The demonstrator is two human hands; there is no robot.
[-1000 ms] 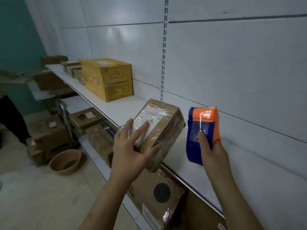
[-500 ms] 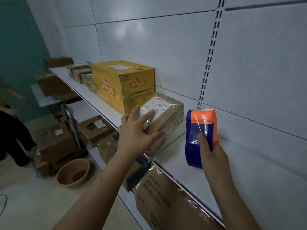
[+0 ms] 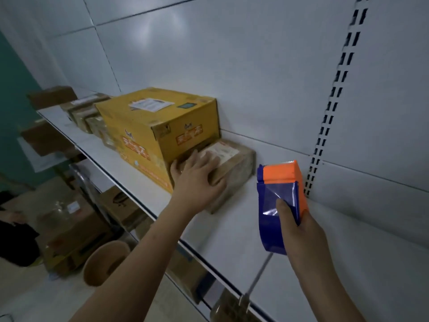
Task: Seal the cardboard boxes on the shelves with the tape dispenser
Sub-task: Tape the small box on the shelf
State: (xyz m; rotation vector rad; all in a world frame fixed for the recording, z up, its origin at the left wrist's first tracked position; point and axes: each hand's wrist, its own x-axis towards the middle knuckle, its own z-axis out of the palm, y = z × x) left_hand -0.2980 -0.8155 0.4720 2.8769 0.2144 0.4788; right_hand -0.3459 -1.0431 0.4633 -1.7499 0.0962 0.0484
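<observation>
**One parcel set down, more boxes waiting**

My left hand point(image 3: 197, 180) lay flat, fingers spread, on the small brown box point(image 3: 222, 170), which sat on the shelf point(image 3: 243, 228) touching the yellow box point(image 3: 153, 131). My right hand point(image 3: 301, 231) gripped the tape dispenser point(image 3: 279, 201), thumb on its loose tape, just right of that box and clear of it. The small box looked tape-wrapped already, I judged; the brown boxes point(image 3: 88, 112) beyond my left hand seemed left to check.

Left hand point(image 3: 197, 180) lies flat, fingers spread; right hand point(image 3: 301, 231) grips, thumb up.
</observation>
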